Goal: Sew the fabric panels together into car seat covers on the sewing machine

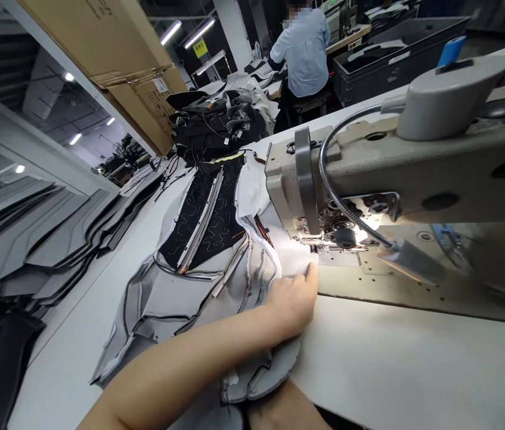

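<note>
My left hand point(294, 298) is at the front of the sewing machine point(351, 161), curled onto the edge of a grey and black sewn fabric cover point(174, 295), its index finger pressing beside the lit needle area. A pale mesh panel point(294, 254) of this cover lies under the presser foot point(317, 243). Seams, white edging and a black quilted panel point(223, 230) show on the cover, which spreads left over the table. My right forearm point(283, 412) enters at the bottom edge and passes beneath the fabric; the right hand's fingers are hidden.
Stacked grey fabric panels point(68, 233) line the left side. A pile of dark covers point(223, 119) stands behind the table, near cardboard boxes point(122, 54). Farther back, a person in a light blue shirt point(306, 51) sits beside a grey bin point(382, 71). A flexible lamp point(409, 263) hangs by the needle.
</note>
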Action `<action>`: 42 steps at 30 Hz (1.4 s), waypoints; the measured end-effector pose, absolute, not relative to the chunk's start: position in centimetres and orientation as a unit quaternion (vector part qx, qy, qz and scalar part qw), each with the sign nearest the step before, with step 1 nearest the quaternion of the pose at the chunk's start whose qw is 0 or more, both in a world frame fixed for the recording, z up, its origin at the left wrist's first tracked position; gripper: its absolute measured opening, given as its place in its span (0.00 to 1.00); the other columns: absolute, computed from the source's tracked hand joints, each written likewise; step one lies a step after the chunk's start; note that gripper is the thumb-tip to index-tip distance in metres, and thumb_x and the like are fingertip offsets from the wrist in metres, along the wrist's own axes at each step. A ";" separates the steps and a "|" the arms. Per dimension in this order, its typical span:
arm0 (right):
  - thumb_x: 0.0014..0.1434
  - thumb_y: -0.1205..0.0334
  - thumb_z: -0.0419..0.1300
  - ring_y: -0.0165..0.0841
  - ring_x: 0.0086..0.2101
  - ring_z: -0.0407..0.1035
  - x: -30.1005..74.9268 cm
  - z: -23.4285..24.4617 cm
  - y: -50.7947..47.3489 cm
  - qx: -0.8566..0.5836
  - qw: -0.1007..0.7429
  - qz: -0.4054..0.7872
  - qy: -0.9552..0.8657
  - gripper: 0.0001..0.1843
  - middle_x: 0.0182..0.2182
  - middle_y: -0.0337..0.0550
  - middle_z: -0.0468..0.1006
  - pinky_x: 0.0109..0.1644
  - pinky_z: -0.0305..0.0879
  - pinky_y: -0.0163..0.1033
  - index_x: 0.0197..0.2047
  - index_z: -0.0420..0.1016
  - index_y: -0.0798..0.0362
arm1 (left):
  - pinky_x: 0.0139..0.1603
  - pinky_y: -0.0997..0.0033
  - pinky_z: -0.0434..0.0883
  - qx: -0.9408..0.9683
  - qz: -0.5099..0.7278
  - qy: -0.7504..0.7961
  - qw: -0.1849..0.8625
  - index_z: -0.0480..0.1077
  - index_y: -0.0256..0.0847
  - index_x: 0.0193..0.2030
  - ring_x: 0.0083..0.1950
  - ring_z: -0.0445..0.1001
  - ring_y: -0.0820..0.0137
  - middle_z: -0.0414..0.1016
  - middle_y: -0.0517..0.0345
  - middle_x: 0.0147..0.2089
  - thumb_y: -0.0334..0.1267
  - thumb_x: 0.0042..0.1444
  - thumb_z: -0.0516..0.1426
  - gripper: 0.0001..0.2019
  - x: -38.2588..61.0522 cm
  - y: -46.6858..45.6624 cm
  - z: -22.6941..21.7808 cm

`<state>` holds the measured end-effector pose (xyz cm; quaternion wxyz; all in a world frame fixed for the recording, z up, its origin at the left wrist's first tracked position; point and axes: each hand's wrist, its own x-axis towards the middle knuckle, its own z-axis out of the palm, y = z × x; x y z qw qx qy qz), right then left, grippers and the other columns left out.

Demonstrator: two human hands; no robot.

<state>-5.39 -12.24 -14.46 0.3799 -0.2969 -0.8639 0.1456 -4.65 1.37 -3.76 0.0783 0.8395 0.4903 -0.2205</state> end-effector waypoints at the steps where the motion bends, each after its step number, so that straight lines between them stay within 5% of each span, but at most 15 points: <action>1: 0.65 0.58 0.52 0.32 0.40 0.69 -5.3 -14.6 -11.9 -0.301 0.388 0.131 -0.861 0.10 0.45 0.45 0.74 0.45 0.68 0.41 0.45 0.72 0.49 | 0.38 0.62 0.71 0.838 -0.221 0.494 0.070 0.41 0.32 0.69 0.41 0.75 0.56 0.74 0.44 0.42 0.28 0.52 0.48 0.37 -4.4 1.7 -3.8; 6: 0.62 0.65 0.50 0.35 0.31 0.70 -3.7 -14.4 -11.0 -0.285 0.450 0.048 -0.845 0.12 0.28 0.39 0.78 0.40 0.69 0.41 0.43 0.74 0.51 | 0.41 0.62 0.71 0.828 -0.206 0.516 0.076 0.40 0.29 0.69 0.44 0.74 0.57 0.71 0.39 0.47 0.34 0.56 0.47 0.34 -3.5 1.8 -2.6; 9: 0.63 0.62 0.51 0.34 0.27 0.69 -2.0 -13.3 -10.7 -0.302 0.462 0.020 -0.833 0.10 0.26 0.34 0.77 0.37 0.67 0.40 0.43 0.72 0.48 | 0.41 0.60 0.72 0.821 -0.234 0.497 0.152 0.35 0.27 0.69 0.46 0.73 0.52 0.67 0.36 0.52 0.43 0.50 0.53 0.44 -3.7 0.1 -1.5; 11: 0.62 0.65 0.51 0.33 0.26 0.69 -1.3 -12.3 -10.5 -0.321 0.456 0.015 -0.830 0.09 0.26 0.36 0.77 0.36 0.66 0.39 0.40 0.72 0.49 | 0.39 0.63 0.72 0.816 -0.273 0.485 0.157 0.33 0.29 0.69 0.44 0.73 0.54 0.68 0.37 0.51 0.39 0.46 0.56 0.48 -4.4 -1.0 -1.4; 17: 0.48 0.77 0.48 0.33 0.17 0.62 -1.4 -10.2 -10.1 -0.312 0.445 -0.055 -0.837 0.13 0.16 0.43 0.67 0.22 0.60 0.38 0.21 0.67 0.54 | 0.38 0.64 0.71 0.842 -0.263 0.454 0.126 0.37 0.34 0.69 0.42 0.75 0.59 0.71 0.43 0.45 0.26 0.53 0.47 0.37 -7.0 -0.4 -1.8; 25: 0.47 0.79 0.46 0.39 0.29 0.73 -1.4 -12.2 -11.1 -0.341 0.483 -0.107 -0.800 0.17 0.26 0.46 0.78 0.40 0.70 0.44 0.31 0.74 0.57 | 0.37 0.63 0.70 0.833 -0.235 0.466 0.182 0.37 0.34 0.69 0.41 0.75 0.57 0.74 0.44 0.42 0.29 0.54 0.45 0.35 -6.4 1.0 -0.9; 36: 0.61 0.70 0.47 0.40 0.48 0.69 6.1 -10.7 -9.3 -0.286 0.369 -0.053 -0.883 0.18 0.46 0.45 0.77 0.53 0.65 0.45 0.48 0.74 0.54 | 0.38 0.62 0.71 0.842 -0.215 0.484 0.096 0.38 0.29 0.69 0.42 0.76 0.56 0.75 0.41 0.42 0.31 0.57 0.45 0.33 -3.7 2.9 -1.9; 42: 0.64 0.70 0.42 0.38 0.49 0.69 7.7 -9.9 -8.3 -0.279 0.366 -0.016 -0.888 0.21 0.47 0.45 0.77 0.52 0.66 0.43 0.52 0.72 0.53 | 0.36 0.63 0.73 0.792 -0.376 0.469 0.109 0.35 0.40 0.70 0.40 0.76 0.55 0.73 0.43 0.45 0.32 0.49 0.60 0.47 -4.6 -0.4 -0.1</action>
